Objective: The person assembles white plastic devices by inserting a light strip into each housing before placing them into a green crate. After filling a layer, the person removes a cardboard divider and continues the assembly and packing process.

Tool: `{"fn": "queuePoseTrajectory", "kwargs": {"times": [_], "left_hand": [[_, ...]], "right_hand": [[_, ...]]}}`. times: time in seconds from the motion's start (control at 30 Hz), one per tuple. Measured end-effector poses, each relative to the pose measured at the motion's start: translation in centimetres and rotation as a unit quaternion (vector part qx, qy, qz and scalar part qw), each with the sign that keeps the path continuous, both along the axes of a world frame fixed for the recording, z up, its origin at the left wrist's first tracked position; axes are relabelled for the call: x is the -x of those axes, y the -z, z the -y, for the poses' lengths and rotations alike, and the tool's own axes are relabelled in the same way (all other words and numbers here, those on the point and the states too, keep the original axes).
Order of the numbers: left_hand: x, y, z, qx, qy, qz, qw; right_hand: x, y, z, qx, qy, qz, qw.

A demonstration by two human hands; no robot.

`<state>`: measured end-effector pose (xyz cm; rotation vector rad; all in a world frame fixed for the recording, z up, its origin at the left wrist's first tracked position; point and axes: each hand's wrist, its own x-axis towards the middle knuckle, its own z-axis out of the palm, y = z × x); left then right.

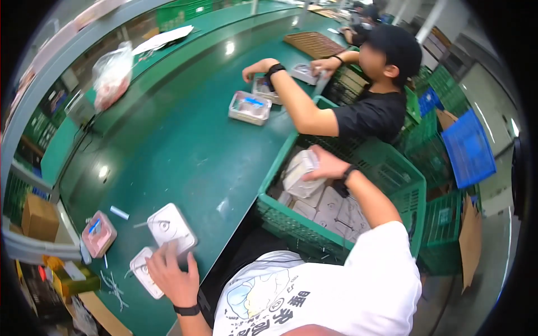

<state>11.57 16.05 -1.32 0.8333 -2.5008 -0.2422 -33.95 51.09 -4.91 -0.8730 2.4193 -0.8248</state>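
Observation:
My left hand point(175, 275), its fingers spread and slightly blurred, is over two white square units with rounded corners on the green table. One white unit point(167, 219) lies just beyond the fingertips, with a round mark and a thin wire on it; the nearer unit point(141, 270) is partly under the hand. On the right, my right hand point(330, 165) grips a white square unit point(301, 172), perhaps more than one stacked, above the contents of a green crate point(302, 224). Several similar white units point(330, 211) lie inside the crate.
A pink tray point(98, 234) with a blue piece sits at the table's left, near loose wire offcuts point(114, 291). Ahead, a co-worker in black point(370, 106) handles similar units beside an open box point(249, 108). A blue crate point(469, 147) stands at the right.

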Motion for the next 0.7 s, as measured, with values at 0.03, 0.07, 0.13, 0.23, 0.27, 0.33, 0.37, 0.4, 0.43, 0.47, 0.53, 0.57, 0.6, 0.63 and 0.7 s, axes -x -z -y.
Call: {"fn": "queuePoseTrajectory", "kwargs": {"times": [0.03, 0.07, 0.13, 0.23, 0.27, 0.33, 0.37, 0.4, 0.43, 0.47, 0.53, 0.57, 0.6, 0.63, 0.7], "left_hand": [[-0.3, -0.2, -0.2, 0.001, 0.012, 0.003, 1.000], [-0.4, -0.4, -0.2, 0.002, 0.020, 0.004, 1.000], [-0.7, -0.5, -0.2, -0.006, 0.036, 0.003, 0.999], [-0.2, 0.3, 0.1, -0.008, 0.049, -0.021, 0.999], [-0.1, 0.4, 0.2, -0.007, 0.029, -0.011, 0.999], [-0.1, 0.2, 0.2, -0.008, 0.054, -0.030, 0.998], [-0.6, 0.2, 0.2, -0.004, 0.035, -0.026, 0.999], [-0.6, 0.1, 0.3, -0.006, 0.031, -0.027, 0.999], [-0.7, 0.0, 0.2, -0.008, 0.029, -0.028, 0.999], [-1.5, 0.1, 0.0, -0.011, 0.018, -0.030, 0.999], [-2.3, 0.5, -0.3, -0.009, 0.003, -0.032, 0.999], [-2.5, 0.8, -0.1, -0.006, -0.002, -0.035, 0.999], [-2.8, 0.8, 0.1, -0.005, -0.007, -0.037, 0.999], [-3.0, 0.9, 0.5, -0.003, -0.015, -0.038, 0.999], [-4.7, 0.7, 0.4, 0.000, -0.032, -0.036, 0.999]], "right_hand": [[-0.2, -1.3, -1.1, 0.048, 0.004, 0.028, 0.998], [-0.6, -3.2, -1.9, 0.094, 0.004, 0.057, 0.994], [-2.0, -8.5, -2.7, 0.137, -0.044, 0.032, 0.989], [-4.6, -16.7, 0.1, 0.165, -0.100, 0.159, 0.968], [-5.7, -18.6, 2.3, 0.187, -0.126, 0.198, 0.954], [-7.1, -19.3, 8.3, 0.188, -0.199, 0.264, 0.925], [-7.6, -19.4, 13.0, 0.168, -0.252, 0.291, 0.908], [-7.9, -18.9, 17.0, 0.119, -0.301, 0.291, 0.900], [-8.0, -17.7, 21.0, 0.070, -0.348, 0.288, 0.889], [-8.6, -16.6, 25.2, 0.010, -0.383, 0.322, 0.865], [-10.3, -13.7, 31.1, -0.084, -0.415, 0.349, 0.836], [-11.0, -12.5, 33.4, -0.119, -0.418, 0.344, 0.832], [-11.6, -11.7, 35.4, -0.121, -0.424, 0.341, 0.830], [-12.2, -10.8, 37.6, -0.152, -0.425, 0.343, 0.824], [-14.3, -10.1, 39.8, -0.218, -0.425, 0.351, 0.805]]}}
